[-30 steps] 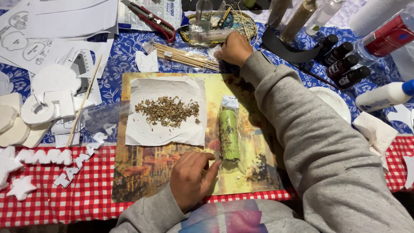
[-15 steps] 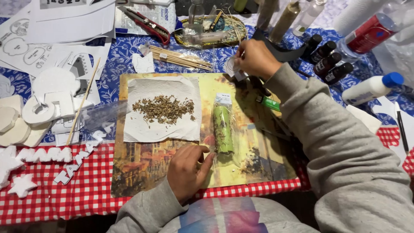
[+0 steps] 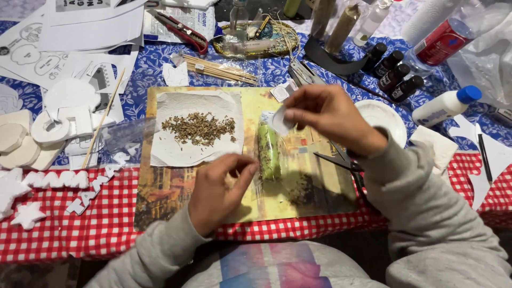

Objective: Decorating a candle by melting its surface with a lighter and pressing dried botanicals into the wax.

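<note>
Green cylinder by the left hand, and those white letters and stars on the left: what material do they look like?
Green cylinder: probably wax, like a candle, with a smooth, dull sheen; clear film seems to lie around it. White letters and stars: likely foam board, being thick, matte and cleanly cut.

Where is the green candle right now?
In the head view, the green candle lies lengthwise on the picture mat, just right of the white paper with dried herbs, between the left hand and the right hand.

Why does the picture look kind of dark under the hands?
In the head view, light from above makes the left hand cast a soft shadow on the yellow printed mat; the right hand, pinching a small white paper piece, looks slightly motion-blurred; the clear plastic wrap shows faint glare.
</note>
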